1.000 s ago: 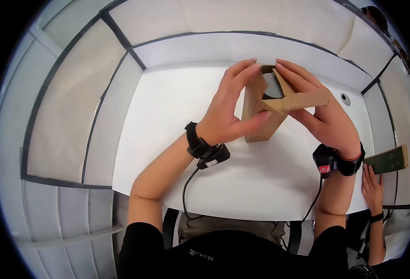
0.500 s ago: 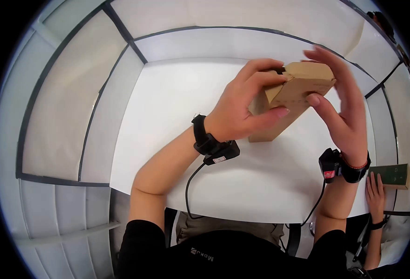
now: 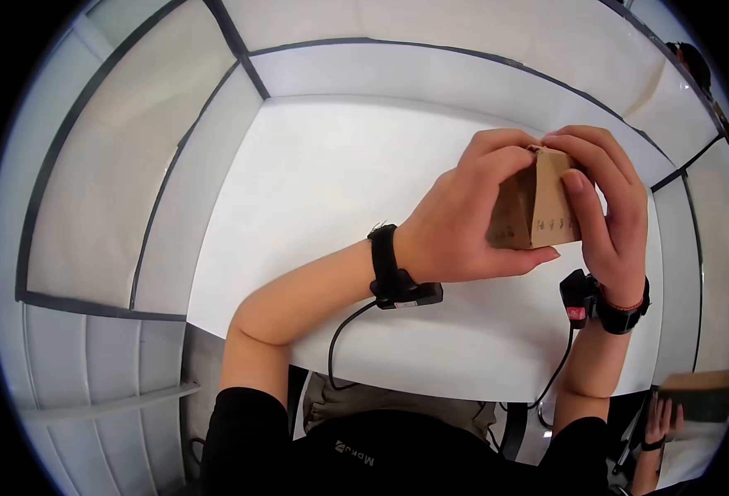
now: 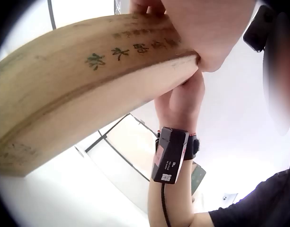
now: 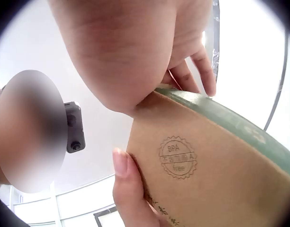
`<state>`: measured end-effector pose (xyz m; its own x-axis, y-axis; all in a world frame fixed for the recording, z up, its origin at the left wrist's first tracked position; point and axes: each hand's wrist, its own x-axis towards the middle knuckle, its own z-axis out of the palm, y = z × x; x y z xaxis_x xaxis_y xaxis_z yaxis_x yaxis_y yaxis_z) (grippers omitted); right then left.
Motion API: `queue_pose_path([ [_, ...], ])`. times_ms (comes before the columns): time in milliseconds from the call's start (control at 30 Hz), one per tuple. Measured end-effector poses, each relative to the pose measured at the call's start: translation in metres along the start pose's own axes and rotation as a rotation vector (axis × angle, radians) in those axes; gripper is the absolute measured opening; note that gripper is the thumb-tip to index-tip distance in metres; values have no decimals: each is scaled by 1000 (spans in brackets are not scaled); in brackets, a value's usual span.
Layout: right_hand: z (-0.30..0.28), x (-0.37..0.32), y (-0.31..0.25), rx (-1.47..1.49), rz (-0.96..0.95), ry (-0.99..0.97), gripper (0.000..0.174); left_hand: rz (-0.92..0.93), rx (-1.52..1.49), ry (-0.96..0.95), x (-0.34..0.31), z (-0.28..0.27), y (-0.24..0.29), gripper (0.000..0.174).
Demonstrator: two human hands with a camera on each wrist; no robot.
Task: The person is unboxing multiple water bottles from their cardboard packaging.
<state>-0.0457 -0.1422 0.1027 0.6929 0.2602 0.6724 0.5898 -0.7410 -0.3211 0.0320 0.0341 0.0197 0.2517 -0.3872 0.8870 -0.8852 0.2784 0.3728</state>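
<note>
A brown cardboard box [image 3: 553, 202] is held between both hands above the white table, its near end toward the head camera. The left hand [image 3: 472, 211] grips its left side, fingers over the top and thumb along the lower edge. On the other side the right hand [image 3: 608, 194] pinches the box near its top, thumb on the near face. Green characters run along the cardboard [image 4: 93, 61] in the left wrist view. The right wrist view shows a round BPA free mark on the box [image 5: 178, 158] and a green face beside it.
The white table [image 3: 315, 182] has upright panels [image 3: 381, 74] along its back and sides. At the lower right, another person's hand [image 3: 660, 420] is at a green and brown box [image 3: 699, 395]. Cables run from both wrist cameras.
The box has tilted and moved right, and its open flap no longer shows. The left hand has followed rightward, while the right hand has closed in on the box. The other person's box has moved down.
</note>
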Motion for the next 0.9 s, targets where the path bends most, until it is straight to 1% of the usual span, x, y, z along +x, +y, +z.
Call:
queue_pose_path([
  [33,0,0,1,30,36,-20,19,-1,-11,19,-1,2,-1,94],
  [67,2,0,0,16,19,7,16,0,-20,37,-1,3,-2,96],
  [200,2,-1,2,37,13,7,15,38,-62,56,-1,6,-6,100],
  [267,2,-1,5,18,-29,21,16,40,-63,21,-1,4,-6,102],
  [367,4,-1,4,18,-10,25,17,48,-13,-1,-1,3,-7,108],
  [400,4,-2,5,13,-18,31,18,27,-15,12,1,3,-5,102],
  [500,2,-2,1,18,34,-1,18,16,104,-52,4,-1,6,94],
  [533,2,-3,0,14,44,7,17,8,91,-45,5,-1,6,91],
  [733,4,-3,-3,-46,4,49,18,32,98,-19,2,1,4,94],
  [867,4,-3,-2,-89,-55,60,19,45,112,-22,3,0,6,96],
  [900,5,-3,-2,-95,-38,66,18,41,122,-26,4,0,5,96],
])
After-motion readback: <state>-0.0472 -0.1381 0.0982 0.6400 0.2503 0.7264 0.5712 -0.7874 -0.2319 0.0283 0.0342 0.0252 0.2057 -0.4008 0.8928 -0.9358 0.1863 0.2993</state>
